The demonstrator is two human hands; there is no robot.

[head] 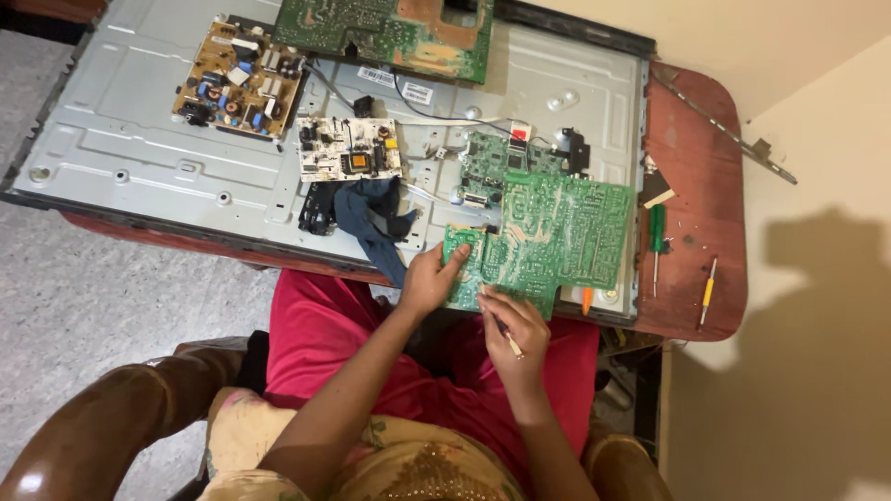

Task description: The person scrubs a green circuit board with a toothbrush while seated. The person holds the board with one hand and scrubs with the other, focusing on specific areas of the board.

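We steady the green circuit board (548,237), solder side up, on the metal panel's (139,139) near edge with our left hand (429,280) gripping it. Our right hand (515,327) pinches a thin tool (507,338) against the board's edge.

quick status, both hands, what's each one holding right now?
Left hand: fingers closed on the edge of the green circuit board.
Right hand: fingers closed on a thin pale tool, tip at the board.

I saw the large circuit board (548,237) lying on the metal panel (121,139), near its edge at 5 o'clock. My left hand (429,281) held the board at its 8 o'clock corner; my right hand (513,332) was at 6 o'clock. Two screwdrivers (656,243) lay on the table (701,204) at 3 o'clock.
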